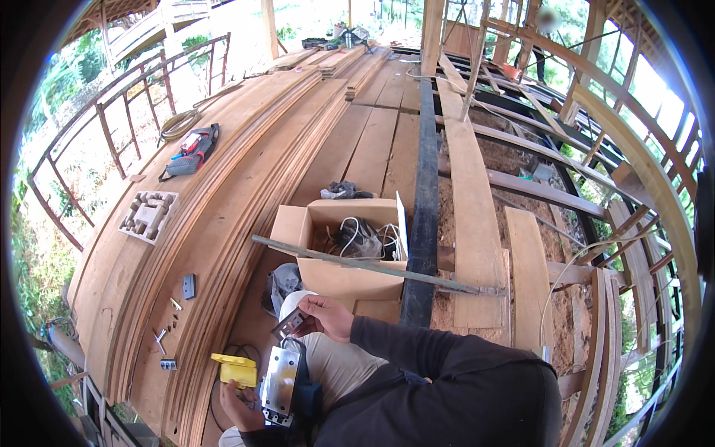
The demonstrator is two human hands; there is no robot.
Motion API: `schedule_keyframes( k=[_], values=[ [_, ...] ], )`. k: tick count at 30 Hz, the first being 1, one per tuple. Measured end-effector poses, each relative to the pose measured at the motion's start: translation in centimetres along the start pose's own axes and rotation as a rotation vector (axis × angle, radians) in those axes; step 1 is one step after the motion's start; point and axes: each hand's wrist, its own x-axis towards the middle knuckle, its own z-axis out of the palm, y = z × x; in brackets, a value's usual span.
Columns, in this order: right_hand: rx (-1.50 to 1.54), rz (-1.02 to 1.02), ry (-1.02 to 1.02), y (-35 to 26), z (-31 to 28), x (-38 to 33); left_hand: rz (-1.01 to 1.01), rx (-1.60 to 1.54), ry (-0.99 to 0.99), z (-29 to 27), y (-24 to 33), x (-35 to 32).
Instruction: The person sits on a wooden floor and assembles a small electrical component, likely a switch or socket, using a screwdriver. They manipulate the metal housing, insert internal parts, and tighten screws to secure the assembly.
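My right hand (328,316) is closed in a pinch on a small flat metal plate (288,325), dark with lighter marks. Just below it, a power tool that looks like an electric planer (281,378) rests at my lap with its shiny metal sole facing up. My left hand (240,407) is beside the tool, its fingers closed on the lower edge of a small yellow plastic case (237,372). The case's lid stands raised; its inside is hard to make out.
Stacked planks (216,194) run along the left, bearing a grey block (189,286), small metal parts (160,341), a moulded tray (148,217) and a tool pouch (195,153). Ahead, a cardboard box (350,280) holds cables, with a thin bar (372,266) across it. Open joists (536,186) lie right.
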Motion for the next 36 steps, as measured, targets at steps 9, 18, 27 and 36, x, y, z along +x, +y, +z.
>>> schedule_keyframes(
  k=[9,18,27,36],
  values=[
    [0.015,0.101,0.048,2.8,-3.5,1.9,-0.118,-0.241,0.059,-3.2,-2.4,4.1],
    [-0.024,0.163,0.185,3.2,-3.4,2.9,-0.074,-0.158,0.082,-1.9,-2.2,2.8],
    [-0.198,0.341,0.194,1.8,-2.3,3.4,0.102,0.042,0.07,-1.6,-2.2,2.5],
    [-0.136,0.389,0.16,1.2,-2.3,3.2,0.023,-0.037,0.117,0.1,-1.4,1.6]
  ],
)
